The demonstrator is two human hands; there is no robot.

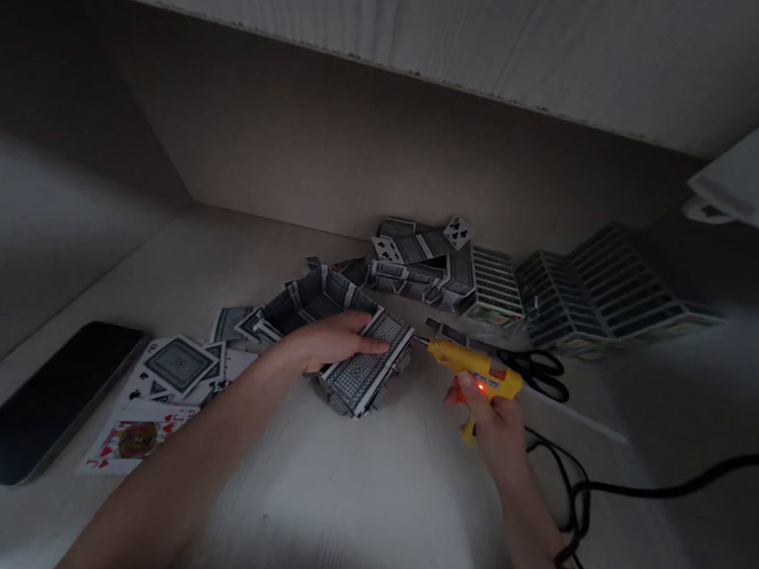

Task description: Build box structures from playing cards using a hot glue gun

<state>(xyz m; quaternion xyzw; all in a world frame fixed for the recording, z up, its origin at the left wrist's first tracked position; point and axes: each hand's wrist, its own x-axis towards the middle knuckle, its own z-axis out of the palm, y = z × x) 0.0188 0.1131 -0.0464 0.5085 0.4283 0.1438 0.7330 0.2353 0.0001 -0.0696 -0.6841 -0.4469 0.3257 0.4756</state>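
My left hand [332, 341] is closed on a box-like model built of playing cards [366, 366], its thumb lying across the patterned card backs. The model is tilted, and an open hollow shows behind the hand. In my right hand [493, 416] is a yellow hot glue gun [475, 365], with a red light glowing on its side. The gun's metal nozzle points left and is at the right edge of the card model; whether it touches I cannot tell. A white glue stick [591, 418] appears to stick out behind the gun.
Loose playing cards [180, 365] and a black phone [43, 400] lie at left. Behind stand another card structure [415, 257] and stepped card pieces [610, 293]. Black scissors [542, 372] lie beyond the gun. A black cord [661, 492] runs right. A shelf edge [375, 56] hangs overhead.
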